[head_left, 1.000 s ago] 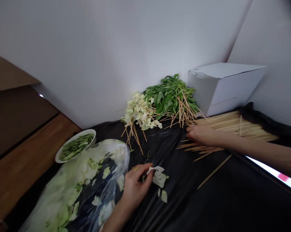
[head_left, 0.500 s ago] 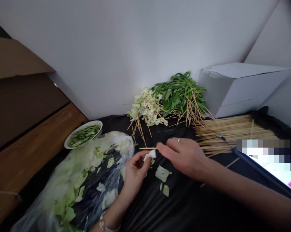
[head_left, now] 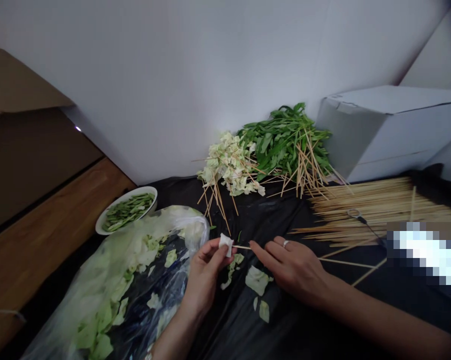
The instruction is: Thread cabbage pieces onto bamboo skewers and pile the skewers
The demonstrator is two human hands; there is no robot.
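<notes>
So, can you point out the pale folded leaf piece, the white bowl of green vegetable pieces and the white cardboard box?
Pale folded leaf piece (head_left: 226, 243): head view, middle of its white face.
White bowl (head_left: 100, 224): head view, left part of its rim.
White cardboard box (head_left: 405, 132): head view, its long front side.

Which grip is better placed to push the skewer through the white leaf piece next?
Probably the right grip: it holds the skewer, which points at the white leaf piece, while the left grip pinches that piece.
</notes>
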